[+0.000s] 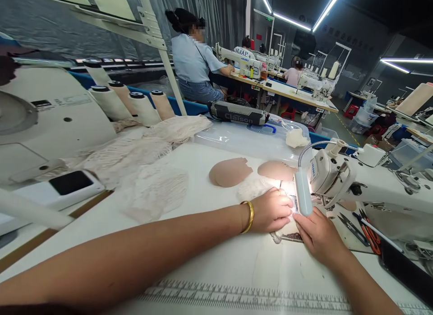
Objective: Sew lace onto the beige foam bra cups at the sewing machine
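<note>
My left hand (pixel 273 210), with a gold bracelet (pixel 250 217) at the wrist, presses closed fingers on a piece of pale fabric (pixel 287 228) beside the sewing machine's needle area. From the other side, my right hand (pixel 316 231) pinches the same fabric near its edge, thumb and forefinger close together. The machine head (pixel 324 170) and a lit lamp (pixel 303 193) hide the needle and part of the fabric. White lace (pixel 253 189) lies just beyond my left hand. Two beige moulded cups (pixel 231 172) rest behind it on the white table.
Orange-handled scissors (pixel 371 236), dark snips (pixel 352 229) and a black phone (pixel 407 272) lie at right. A ruler strip (pixel 243 291) runs along the front. More lace (pixel 155 188) and thread cones (pixel 110 103) are at left. Behind stands a clear plastic box (pixel 223 138); co-workers sit farther off.
</note>
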`<move>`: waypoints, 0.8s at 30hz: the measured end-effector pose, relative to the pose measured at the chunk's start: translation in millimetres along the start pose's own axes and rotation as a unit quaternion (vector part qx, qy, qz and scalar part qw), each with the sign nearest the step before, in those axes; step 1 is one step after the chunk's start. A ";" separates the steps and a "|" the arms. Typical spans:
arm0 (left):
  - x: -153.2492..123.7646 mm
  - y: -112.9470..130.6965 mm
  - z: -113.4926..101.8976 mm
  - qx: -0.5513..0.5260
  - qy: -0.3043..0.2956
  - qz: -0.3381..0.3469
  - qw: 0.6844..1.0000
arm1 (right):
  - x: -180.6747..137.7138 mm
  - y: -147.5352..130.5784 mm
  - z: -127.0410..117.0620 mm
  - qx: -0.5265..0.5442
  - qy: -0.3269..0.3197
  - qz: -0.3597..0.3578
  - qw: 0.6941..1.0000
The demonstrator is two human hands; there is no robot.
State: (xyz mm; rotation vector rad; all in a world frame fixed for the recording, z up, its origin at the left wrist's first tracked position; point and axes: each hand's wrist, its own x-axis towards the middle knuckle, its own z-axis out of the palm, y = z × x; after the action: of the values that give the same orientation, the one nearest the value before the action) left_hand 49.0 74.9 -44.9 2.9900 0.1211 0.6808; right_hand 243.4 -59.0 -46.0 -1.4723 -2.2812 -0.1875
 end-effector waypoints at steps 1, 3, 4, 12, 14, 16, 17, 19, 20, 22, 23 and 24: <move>2.7 -1.1 1.7 -0.001 0.001 -0.002 1.000 | -0.3 1.7 0.2 -0.010 0.003 0.002 1.000; 6.4 -3.3 5.2 -0.006 0.004 -0.006 1.000 | -0.9 4.4 0.6 -0.029 0.005 0.010 1.000; 7.5 -4.3 6.8 -0.008 0.005 -0.006 1.000 | -1.2 5.3 0.8 -0.036 0.003 0.014 0.999; 7.6 -9.2 15.5 -0.017 0.058 0.023 0.998 | -3.0 5.1 0.9 -0.063 0.004 0.013 0.998; 7.5 -9.3 16.8 -0.018 0.064 0.026 0.997 | -3.1 4.8 0.9 -0.066 0.004 0.008 0.998; 7.5 -9.3 18.0 -0.018 0.067 0.026 0.997 | -2.8 4.6 1.2 -0.065 0.004 0.007 0.998; 7.6 -9.4 18.7 -0.018 0.066 0.025 0.997 | -2.7 4.6 1.4 -0.064 0.004 0.008 0.998; 8.0 -9.7 19.8 -0.015 0.061 0.023 0.998 | -2.3 4.7 1.8 -0.065 0.003 0.011 0.998; 8.4 -9.9 20.0 -0.013 0.058 0.020 0.998 | -2.2 4.9 2.1 -0.065 0.002 0.013 0.998; 9.4 -10.1 19.2 -0.009 0.047 0.011 0.999 | -1.9 5.4 2.5 -0.066 0.002 0.018 0.998; 9.9 -9.9 18.1 -0.007 0.040 0.003 0.999 | -1.8 5.8 2.7 -0.065 0.002 0.020 0.998; 10.4 -9.6 16.6 -0.004 0.034 -0.005 0.999 | -1.7 6.2 3.0 -0.064 0.003 0.022 0.998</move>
State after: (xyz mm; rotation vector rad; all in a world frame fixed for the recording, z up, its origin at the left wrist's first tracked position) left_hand 65.0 84.4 -56.3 2.9568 0.1374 0.7795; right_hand 248.7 -56.8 -50.1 -1.5818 -2.2660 -0.3297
